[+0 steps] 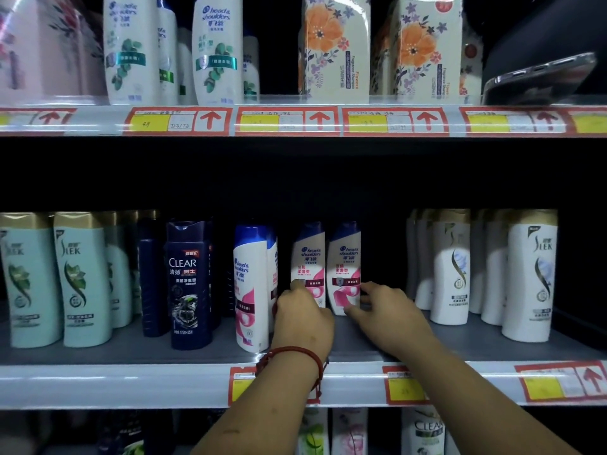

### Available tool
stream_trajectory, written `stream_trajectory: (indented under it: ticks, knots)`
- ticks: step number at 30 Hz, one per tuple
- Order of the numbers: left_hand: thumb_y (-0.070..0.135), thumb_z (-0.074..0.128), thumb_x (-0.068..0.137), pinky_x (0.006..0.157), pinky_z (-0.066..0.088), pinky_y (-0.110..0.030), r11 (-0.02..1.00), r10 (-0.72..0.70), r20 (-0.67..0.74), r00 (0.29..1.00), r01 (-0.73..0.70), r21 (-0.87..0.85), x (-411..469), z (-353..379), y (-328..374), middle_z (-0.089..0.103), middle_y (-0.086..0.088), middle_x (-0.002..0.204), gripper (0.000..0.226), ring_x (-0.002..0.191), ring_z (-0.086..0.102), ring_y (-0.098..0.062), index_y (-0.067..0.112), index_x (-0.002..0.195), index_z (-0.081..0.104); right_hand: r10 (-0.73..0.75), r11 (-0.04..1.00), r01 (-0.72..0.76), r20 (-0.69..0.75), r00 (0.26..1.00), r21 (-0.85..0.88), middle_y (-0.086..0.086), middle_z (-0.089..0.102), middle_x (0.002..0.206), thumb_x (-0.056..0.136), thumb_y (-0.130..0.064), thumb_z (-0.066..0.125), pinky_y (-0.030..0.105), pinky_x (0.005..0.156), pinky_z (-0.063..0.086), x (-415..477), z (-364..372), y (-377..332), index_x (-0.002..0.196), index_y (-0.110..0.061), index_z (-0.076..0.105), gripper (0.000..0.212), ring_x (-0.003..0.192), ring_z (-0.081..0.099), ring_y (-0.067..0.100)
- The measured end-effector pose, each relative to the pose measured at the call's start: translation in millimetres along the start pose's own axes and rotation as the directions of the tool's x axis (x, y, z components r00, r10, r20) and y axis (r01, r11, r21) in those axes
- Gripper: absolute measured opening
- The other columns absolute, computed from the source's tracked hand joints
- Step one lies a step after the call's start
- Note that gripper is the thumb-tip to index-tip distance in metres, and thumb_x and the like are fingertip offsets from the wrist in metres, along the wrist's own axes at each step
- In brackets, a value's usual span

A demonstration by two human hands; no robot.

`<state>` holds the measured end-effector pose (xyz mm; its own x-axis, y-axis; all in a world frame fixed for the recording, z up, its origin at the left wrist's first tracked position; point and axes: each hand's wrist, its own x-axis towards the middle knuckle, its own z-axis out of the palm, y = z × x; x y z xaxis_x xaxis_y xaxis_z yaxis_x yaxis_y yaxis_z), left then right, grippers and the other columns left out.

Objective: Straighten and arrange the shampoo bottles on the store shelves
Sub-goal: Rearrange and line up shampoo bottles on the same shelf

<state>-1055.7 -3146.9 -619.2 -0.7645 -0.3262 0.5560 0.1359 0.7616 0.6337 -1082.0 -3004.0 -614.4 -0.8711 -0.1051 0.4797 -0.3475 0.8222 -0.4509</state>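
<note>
Two small white-and-pink shampoo bottles stand side by side, set back on the middle shelf (pixel 460 343). My left hand (pixel 303 318) grips the base of the left small bottle (pixel 308 257), thumb on its front. My right hand (pixel 387 311) holds the base of the right small bottle (pixel 345 261), with the thumb in front and the fingers round its right side. A larger white-and-pink bottle (pixel 251 284) stands nearer the front edge, left of my left hand. Both small bottles are upright and face forward.
A dark Clear bottle (pixel 190 284) and green-label bottles (pixel 82 277) stand to the left, white gold-capped bottles (pixel 530 277) to the right. The upper shelf carries tall white bottles (pixel 216 50) and floral boxes (pixel 335 47). A dark gap lies right of the small bottles.
</note>
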Motion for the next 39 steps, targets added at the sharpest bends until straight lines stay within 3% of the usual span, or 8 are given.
stream_trajectory:
  ticks: [6,12,15,20,24,28,33,39]
  knots:
    - [0.021,0.066,0.084,0.081,0.057,-0.031,1.0,-0.004,0.05,0.999,0.003,0.023,2.0,1.5,-0.3,0.063,-0.009,0.108,0.034,0.095,0.064,-0.024,0.009,0.114,0.055,-0.002,1.0,0.002,-0.01,1.0,0.025,-0.007,0.072,0.11,0.082,-0.059,0.058,0.043,0.086,0.057,1.5,1.5,1.7,0.117,-0.03,0.062,0.046,0.101,0.068,0.018]
    - [0.021,0.064,0.087,0.085,0.053,-0.031,1.0,0.004,0.04,0.999,-0.005,0.029,-0.4,0.0,-0.4,0.054,-0.011,0.111,0.032,0.095,0.059,-0.025,0.011,0.116,0.055,-0.024,0.999,0.02,-0.086,0.996,-0.043,-0.008,0.069,0.087,0.089,-0.046,0.061,0.039,0.075,0.058,3.5,-0.3,2.0,0.097,-0.028,0.062,0.019,0.083,0.066,0.017]
    - [0.021,0.064,0.086,0.085,0.053,-0.032,1.0,-0.003,0.059,0.998,0.001,0.025,1.4,1.1,-1.1,0.055,-0.011,0.111,0.03,0.092,0.058,-0.024,0.012,0.113,0.055,-0.074,0.996,0.072,-0.041,0.996,-0.054,-0.011,0.068,0.083,0.088,-0.039,0.064,0.038,0.075,0.057,1.5,-0.8,-0.2,0.095,-0.029,0.066,0.013,0.081,0.065,0.013]
    - [0.023,0.067,0.084,0.091,0.054,-0.036,0.999,-0.048,0.083,0.995,0.046,0.026,4.2,3.4,-1.7,0.056,-0.014,0.119,0.045,0.107,0.059,-0.029,0.005,0.122,0.05,-0.098,0.995,0.098,-0.011,0.995,0.007,-0.01,0.067,0.091,0.083,-0.04,0.07,0.031,0.077,0.054,5.4,1.9,3.4,0.097,-0.029,0.068,0.017,0.082,0.062,0.008]
    - [0.023,0.069,0.084,0.092,0.054,-0.036,0.998,-0.055,0.093,0.994,0.055,0.01,4.9,3.9,-1.8,0.058,-0.013,0.12,0.046,0.108,0.06,-0.029,0.006,0.122,0.049,-0.086,0.992,0.086,-0.01,0.996,0.094,-0.007,0.062,0.099,0.083,-0.04,0.074,0.024,0.081,0.048,5.8,0.5,5.6,0.1,-0.033,0.072,0.019,0.091,0.062,0.008]
    - [0.024,0.067,0.085,0.091,0.054,-0.034,0.999,-0.033,0.111,0.993,0.033,0.007,4.9,3.5,-3.0,0.057,-0.013,0.117,0.042,0.105,0.059,-0.028,0.008,0.12,0.053,-0.106,0.986,0.103,0.018,0.994,0.134,-0.016,0.062,0.104,0.085,-0.038,0.074,0.019,0.084,0.041,4.5,-1.6,6.3,0.105,-0.034,0.074,0.021,0.098,0.058,0.004]
    - [0.025,0.068,0.085,0.092,0.055,-0.035,0.999,-0.033,0.133,0.991,0.035,-0.013,5.0,3.6,-3.2,0.057,-0.012,0.117,0.04,0.103,0.06,-0.027,0.011,0.119,0.054,-0.101,0.991,0.096,0.053,0.993,0.093,-0.009,0.055,0.111,0.084,-0.042,0.072,0.025,0.091,0.046,5.4,0.8,7.1,0.112,-0.038,0.071,0.028,0.102,0.059,0.01]
    - [0.022,0.068,0.084,0.091,0.054,-0.034,0.998,-0.064,0.147,0.987,0.063,0.016,5.7,4.7,-1.8,0.056,-0.015,0.121,0.054,0.11,0.059,-0.029,0.005,0.129,0.045,-0.111,0.993,0.106,0.082,0.99,0.058,-0.008,0.054,0.115,0.083,-0.046,0.071,0.03,0.096,0.049,5.8,2.5,7.6,0.122,-0.041,0.066,0.039,0.107,0.059,0.012]
